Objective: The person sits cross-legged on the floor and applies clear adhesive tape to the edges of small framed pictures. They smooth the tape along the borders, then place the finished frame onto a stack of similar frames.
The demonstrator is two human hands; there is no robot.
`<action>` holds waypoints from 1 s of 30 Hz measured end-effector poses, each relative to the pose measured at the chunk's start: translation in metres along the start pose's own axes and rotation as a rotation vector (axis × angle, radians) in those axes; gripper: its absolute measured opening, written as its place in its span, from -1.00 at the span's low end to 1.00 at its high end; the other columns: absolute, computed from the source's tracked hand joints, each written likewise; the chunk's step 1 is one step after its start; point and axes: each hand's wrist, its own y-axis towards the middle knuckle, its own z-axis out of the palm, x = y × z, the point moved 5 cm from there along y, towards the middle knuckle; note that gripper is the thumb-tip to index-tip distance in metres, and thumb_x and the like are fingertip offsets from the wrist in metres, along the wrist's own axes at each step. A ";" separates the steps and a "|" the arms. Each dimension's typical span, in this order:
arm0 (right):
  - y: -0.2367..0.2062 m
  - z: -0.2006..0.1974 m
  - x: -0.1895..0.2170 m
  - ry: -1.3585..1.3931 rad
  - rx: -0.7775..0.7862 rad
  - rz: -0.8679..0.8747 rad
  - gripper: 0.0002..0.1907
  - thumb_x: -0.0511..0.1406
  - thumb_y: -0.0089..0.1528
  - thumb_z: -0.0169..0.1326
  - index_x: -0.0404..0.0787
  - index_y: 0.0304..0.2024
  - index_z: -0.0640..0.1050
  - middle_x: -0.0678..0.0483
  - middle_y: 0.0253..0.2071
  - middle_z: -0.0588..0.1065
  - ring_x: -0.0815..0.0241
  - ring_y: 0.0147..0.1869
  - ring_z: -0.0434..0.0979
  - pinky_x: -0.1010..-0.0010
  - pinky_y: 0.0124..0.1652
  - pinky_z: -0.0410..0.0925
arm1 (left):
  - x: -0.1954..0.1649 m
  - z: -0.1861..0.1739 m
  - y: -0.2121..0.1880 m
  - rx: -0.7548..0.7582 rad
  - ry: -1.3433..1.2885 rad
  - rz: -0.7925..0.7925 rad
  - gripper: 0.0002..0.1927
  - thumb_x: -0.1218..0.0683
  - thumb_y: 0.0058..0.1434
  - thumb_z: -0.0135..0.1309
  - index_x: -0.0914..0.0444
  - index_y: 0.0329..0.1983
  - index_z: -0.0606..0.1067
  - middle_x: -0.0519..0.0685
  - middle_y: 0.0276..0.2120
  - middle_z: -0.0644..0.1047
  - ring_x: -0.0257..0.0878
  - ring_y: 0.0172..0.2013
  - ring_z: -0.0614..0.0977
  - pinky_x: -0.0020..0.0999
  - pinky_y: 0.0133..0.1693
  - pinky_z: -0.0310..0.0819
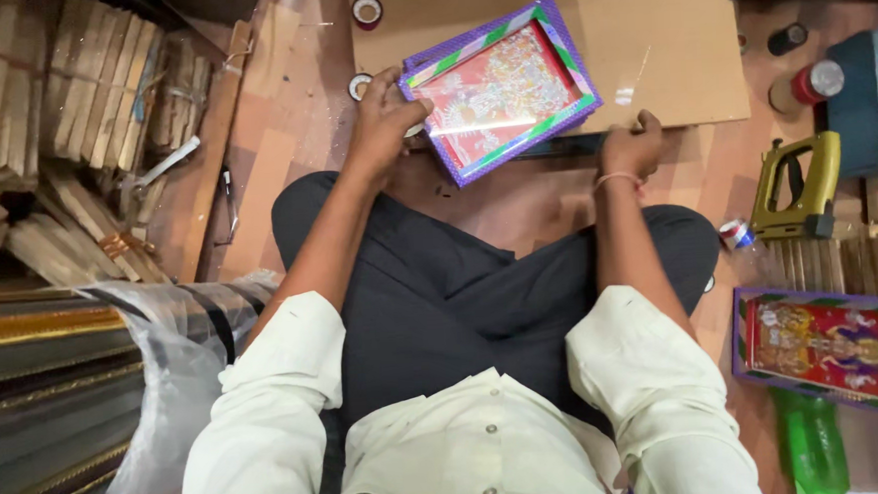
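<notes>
The frame (500, 90), purple-edged with a red picture under glass, sits tilted at about 12 o'clock from the person, lying on a cardboard sheet (649, 56) on the floor (282, 115). The left hand (384, 120) has its grip closed on the frame's left corner. The right hand (632, 147) presses the cardboard's near edge at 1 o'clock, fingers curled, holding nothing else. The frame looks assembled, picture and border in place; I judge it near finished. A like frame (830, 352) lies at 3 o'clock, below a yellow-green staple gun (801, 188). Wooden strips (71, 96) are stacked at 10 o'clock.
</notes>
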 end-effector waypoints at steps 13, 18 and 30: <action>-0.122 -0.017 0.057 0.613 0.411 0.520 -0.62 -0.36 0.29 0.18 -0.32 0.16 0.57 0.09 -0.31 0.58 0.35 -0.44 0.53 0.54 -0.45 0.41 | 0.025 0.038 -0.113 -0.053 -0.188 -0.138 -0.29 0.08 0.15 0.25 0.39 0.33 0.29 -0.12 -0.41 0.52 -0.40 -0.45 0.52 -0.51 -0.48 0.38; -0.099 -0.002 0.019 0.625 0.448 0.513 -0.69 -0.37 0.31 0.14 -0.37 0.08 0.63 0.07 -0.28 0.60 0.38 -0.43 0.48 0.54 -0.42 0.40 | 0.039 0.064 -0.148 -0.052 -0.264 -0.197 -0.15 0.12 0.15 0.24 0.38 0.45 0.13 -0.10 -0.42 0.51 -0.38 -0.45 0.52 -0.47 -0.46 0.41; -0.096 -0.045 0.056 0.495 0.395 0.283 -0.81 -0.38 0.27 0.21 -0.37 -0.09 0.66 0.08 -0.23 0.58 0.35 -0.22 0.48 0.53 -0.32 0.30 | 0.013 0.077 -0.157 0.245 -0.302 0.159 -0.16 0.21 0.32 0.23 0.27 0.56 0.05 0.01 -0.04 0.51 -0.30 -0.02 0.54 -0.41 0.06 0.47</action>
